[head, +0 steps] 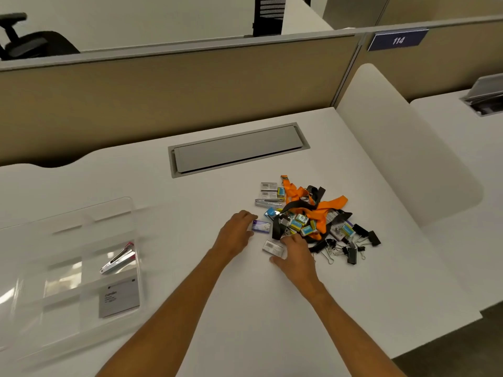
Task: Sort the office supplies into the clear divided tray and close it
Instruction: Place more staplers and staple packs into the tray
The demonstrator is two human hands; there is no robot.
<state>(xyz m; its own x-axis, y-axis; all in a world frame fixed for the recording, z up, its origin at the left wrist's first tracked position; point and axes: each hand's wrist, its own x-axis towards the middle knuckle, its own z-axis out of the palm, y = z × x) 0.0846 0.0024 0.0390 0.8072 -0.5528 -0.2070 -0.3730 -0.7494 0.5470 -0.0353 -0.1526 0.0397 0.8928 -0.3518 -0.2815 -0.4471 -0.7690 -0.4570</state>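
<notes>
On the left of the desk (190,281) sits the clear tray (81,229). The left hand (236,233) pinches a purple box (261,226); it looks light and hard, easy to hold by its sides. The right hand (296,255) touches a white box (273,248), grip unclear

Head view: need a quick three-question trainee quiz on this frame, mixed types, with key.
1. True or false: the clear tray already holds a stapler.
2. What is the left hand pinching? A) purple box B) orange lanyard C) stapler
3. Short answer: do the black binder clips lie on the side of the pile toward the tray or away from it?

Key: 1 true. 2 A. 3 away from it.
</notes>
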